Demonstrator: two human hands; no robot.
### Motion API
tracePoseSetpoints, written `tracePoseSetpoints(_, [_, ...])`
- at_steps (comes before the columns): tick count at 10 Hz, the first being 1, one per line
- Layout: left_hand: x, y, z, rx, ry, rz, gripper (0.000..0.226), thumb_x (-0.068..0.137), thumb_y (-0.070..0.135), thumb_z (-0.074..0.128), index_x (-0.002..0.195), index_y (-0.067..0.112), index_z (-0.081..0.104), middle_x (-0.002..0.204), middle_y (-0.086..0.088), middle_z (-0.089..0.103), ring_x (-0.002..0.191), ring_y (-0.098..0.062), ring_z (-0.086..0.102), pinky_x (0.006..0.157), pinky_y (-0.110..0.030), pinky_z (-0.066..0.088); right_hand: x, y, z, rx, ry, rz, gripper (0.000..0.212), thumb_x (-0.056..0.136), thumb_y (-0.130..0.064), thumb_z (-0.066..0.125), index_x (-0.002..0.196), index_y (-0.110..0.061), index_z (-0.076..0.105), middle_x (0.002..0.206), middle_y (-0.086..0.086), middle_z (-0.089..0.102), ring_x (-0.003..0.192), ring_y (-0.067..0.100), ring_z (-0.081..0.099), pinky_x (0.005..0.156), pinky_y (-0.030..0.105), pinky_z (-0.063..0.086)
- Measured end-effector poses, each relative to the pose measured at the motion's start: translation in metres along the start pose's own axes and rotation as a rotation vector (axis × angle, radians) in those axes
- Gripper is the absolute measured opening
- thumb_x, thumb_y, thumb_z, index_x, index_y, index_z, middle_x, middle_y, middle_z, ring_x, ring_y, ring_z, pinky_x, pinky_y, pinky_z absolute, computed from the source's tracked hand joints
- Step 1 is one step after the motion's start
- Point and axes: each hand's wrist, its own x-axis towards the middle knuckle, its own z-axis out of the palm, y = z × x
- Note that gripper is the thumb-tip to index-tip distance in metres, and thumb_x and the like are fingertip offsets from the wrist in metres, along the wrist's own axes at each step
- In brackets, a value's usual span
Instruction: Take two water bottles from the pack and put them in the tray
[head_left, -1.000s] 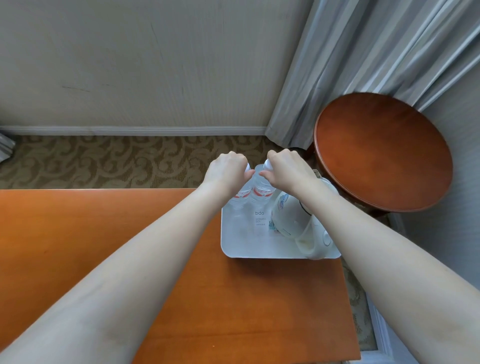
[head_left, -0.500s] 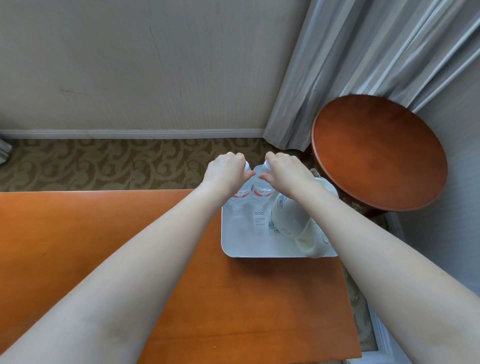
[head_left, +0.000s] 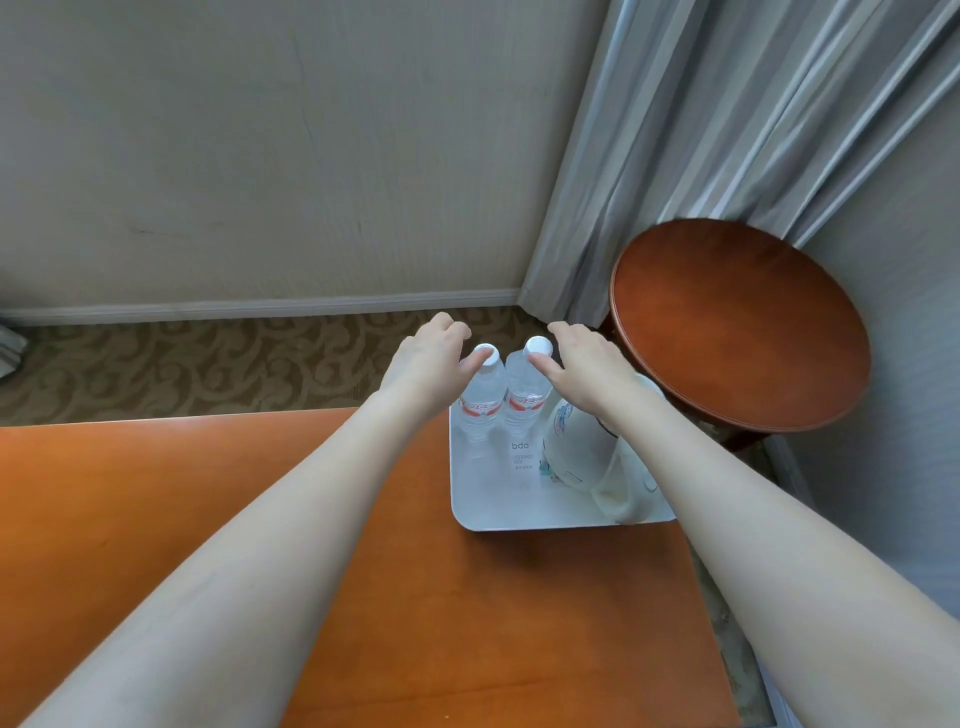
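Two clear water bottles with white caps and red labels stand upright side by side at the back of a white tray (head_left: 498, 512): the left bottle (head_left: 482, 402) and the right bottle (head_left: 525, 400). My left hand (head_left: 428, 358) hovers just left of the left bottle, fingers spread, thumb tip near its cap. My right hand (head_left: 582, 364) is just right of the right bottle, fingers apart, fingertips near its cap. Neither hand grips a bottle. No pack is in view.
A white electric kettle (head_left: 582, 449) fills the tray's right side under my right forearm. The tray sits at the far right of an orange wooden table (head_left: 156, 493). A round wooden side table (head_left: 737, 322) stands to the right, with grey curtains (head_left: 701, 130) and patterned carpet behind.
Both hands have let go of the bottle tops and opened, drawing slightly apart. The caps, hidden under my fists before, now show. The bottles stay standing in the tray.
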Motion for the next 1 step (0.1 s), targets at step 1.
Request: tracePoseSetpoints(1, [-0.0073,-0.0013,-0.0149,0.050,0.094,0.040,0.056,0.095,0.047,0.041,0.136,0.008,0.043,0.142,-0.008,0.046,0.129,-0.027,0.040,0.103,-0.041,0.035,-0.0120,-0.0014,-0.0160,0.096,0.065,-0.018,0.056,0.098,-0.044,0.035,0.139,-0.004,0.036,0.145,0.015,0.044,0.134,0.031,0.038,0.110,0.044,0.031])
